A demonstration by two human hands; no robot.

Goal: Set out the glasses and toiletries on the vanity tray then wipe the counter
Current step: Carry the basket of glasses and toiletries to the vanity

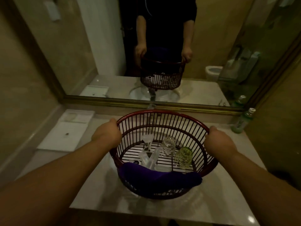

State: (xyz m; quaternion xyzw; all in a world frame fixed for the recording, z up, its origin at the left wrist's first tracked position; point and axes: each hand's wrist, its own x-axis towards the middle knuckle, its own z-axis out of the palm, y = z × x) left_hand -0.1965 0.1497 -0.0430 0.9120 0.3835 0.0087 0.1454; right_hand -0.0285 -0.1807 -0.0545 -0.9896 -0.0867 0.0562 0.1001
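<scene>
I hold a round dark-red slatted basket point(162, 115) over the sink, in the middle of the counter. My left hand point(106, 133) grips its left rim and my right hand point(216, 141) grips its right rim. Inside lie a clear glass point(169, 145), a green-tinted glass point(184, 156) and several clear wrapped toiletries point(149, 156). A purple cloth point(159, 176) hangs over the near rim. The white vanity tray point(65, 136) sits on the counter to the left, with a small packet at its far end.
A green bottle with a white cap point(243, 121) stands at the counter's back right corner. A gold-framed mirror point(146, 104) runs along the back wall. The pale stone counter point(228, 152) extends on both sides of the basket.
</scene>
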